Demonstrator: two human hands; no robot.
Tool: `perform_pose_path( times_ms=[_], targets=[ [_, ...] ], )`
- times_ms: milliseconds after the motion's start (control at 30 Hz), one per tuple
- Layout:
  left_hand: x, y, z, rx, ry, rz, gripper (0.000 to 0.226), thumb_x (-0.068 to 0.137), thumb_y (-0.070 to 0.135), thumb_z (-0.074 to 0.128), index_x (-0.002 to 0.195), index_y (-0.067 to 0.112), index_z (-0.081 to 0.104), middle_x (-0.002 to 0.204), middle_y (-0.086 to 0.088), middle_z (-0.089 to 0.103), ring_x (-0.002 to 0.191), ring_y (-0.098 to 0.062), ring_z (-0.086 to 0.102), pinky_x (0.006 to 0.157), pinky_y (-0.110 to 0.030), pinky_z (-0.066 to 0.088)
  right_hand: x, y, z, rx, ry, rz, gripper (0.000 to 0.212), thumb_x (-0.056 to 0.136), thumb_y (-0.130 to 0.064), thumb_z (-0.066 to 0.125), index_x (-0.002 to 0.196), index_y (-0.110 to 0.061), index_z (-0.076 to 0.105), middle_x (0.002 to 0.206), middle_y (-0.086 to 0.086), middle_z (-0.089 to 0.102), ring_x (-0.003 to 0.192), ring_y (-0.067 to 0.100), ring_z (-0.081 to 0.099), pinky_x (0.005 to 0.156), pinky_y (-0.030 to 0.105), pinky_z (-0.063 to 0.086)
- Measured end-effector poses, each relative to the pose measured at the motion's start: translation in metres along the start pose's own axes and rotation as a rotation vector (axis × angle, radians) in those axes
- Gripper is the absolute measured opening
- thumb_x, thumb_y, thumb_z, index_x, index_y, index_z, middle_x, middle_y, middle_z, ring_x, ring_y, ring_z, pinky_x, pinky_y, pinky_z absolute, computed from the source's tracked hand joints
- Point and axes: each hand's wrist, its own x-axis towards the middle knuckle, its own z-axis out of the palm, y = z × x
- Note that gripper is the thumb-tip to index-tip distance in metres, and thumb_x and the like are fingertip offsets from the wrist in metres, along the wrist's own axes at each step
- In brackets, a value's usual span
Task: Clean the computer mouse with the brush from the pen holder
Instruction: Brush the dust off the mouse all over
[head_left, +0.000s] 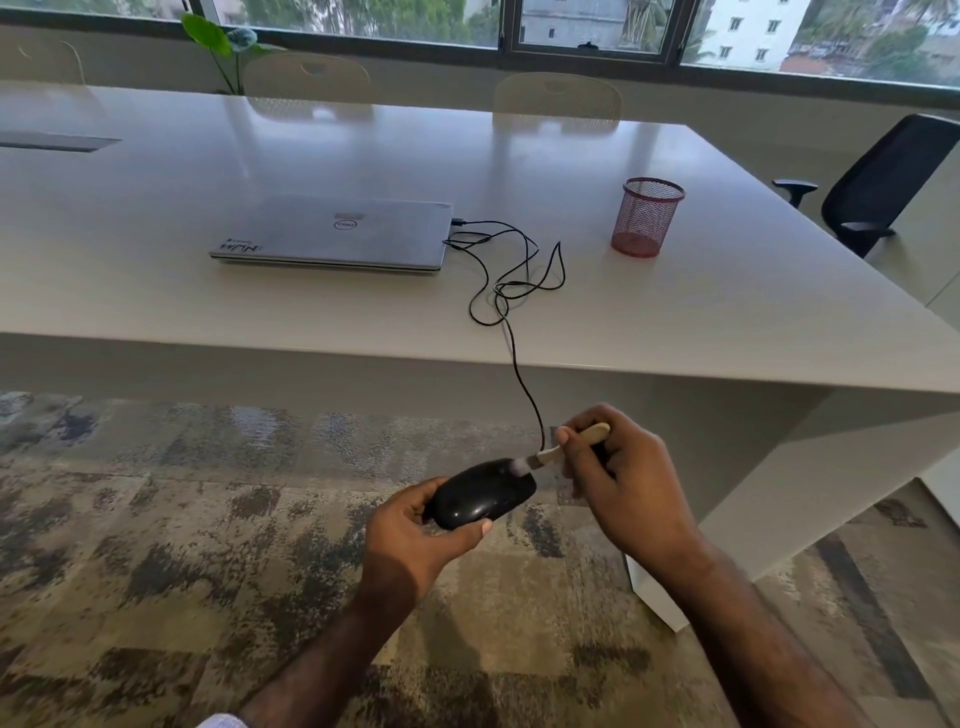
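Mouse (483, 493), brush (561, 449), laptop (335, 234), pen holder (647, 217)

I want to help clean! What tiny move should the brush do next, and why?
Probably sweep the brush along the mouse toward its near end: the bristles touch only the far end by the cable, and the left hand holds the mouse steady.

Both my forearms are bare to the near edge of view. My left hand (415, 525) and right hand (623, 488) wear no rings; a pale sleeve cuff (221, 721) shows lower left.
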Motion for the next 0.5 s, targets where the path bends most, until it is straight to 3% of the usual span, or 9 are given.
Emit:
perform_pose_path(
  times_ms=[100,167,367,500],
  targets=[
    [-0.001,0.003,0.001,-0.005,0.003,0.01,0.051,0.053,0.031,0.099,0.094,0.052,0.077,0.088,0.015,0.079,0.078,0.001,0.072,0.066,-0.013,0.056,-0.003,-0.003,0.003,0.204,-0.179,0.043,0.01,0.097,-0.021,0.062,0.091,-0.013,0.066,0.071,0.012,0.07,0.06,0.032,0.067,0.061,0.051,0.059],
    [-0.001,0.003,0.0,-0.004,0.009,0.024,0.05,0.049,0.042,0.094,0.095,0.049,0.077,0.089,0.012,0.079,0.079,-0.001,0.072,0.067,-0.014,0.056,-0.003,0.001,0.003,0.176,-0.235,0.061,0.009,0.097,-0.019,0.062,0.092,-0.014,0.066,0.072,0.011,0.071,0.062,0.031,0.068,0.063,0.046,0.059],
    [-0.005,-0.004,-0.009,0.102,0.023,0.064,0.058,0.05,0.053,0.091,0.103,0.063,0.069,0.105,0.025,0.071,0.096,-0.001,0.066,0.076,-0.012,0.055,-0.002,0.008,-0.004,-0.177,-0.024,-0.019,0.006,0.095,-0.022,0.065,0.089,-0.02,0.067,0.065,-0.005,0.065,0.057,0.027,0.063,0.058,0.048,0.056],
    [-0.007,-0.004,-0.01,0.135,0.008,0.103,0.062,0.051,0.054,0.091,0.108,0.063,0.067,0.11,0.028,0.068,0.102,-0.001,0.064,0.08,-0.012,0.053,-0.004,0.006,-0.002,-0.117,0.096,-0.01,0.012,0.097,-0.023,0.063,0.085,-0.021,0.064,0.062,0.001,0.065,0.054,0.027,0.061,0.053,0.045,0.054]
  ],
)
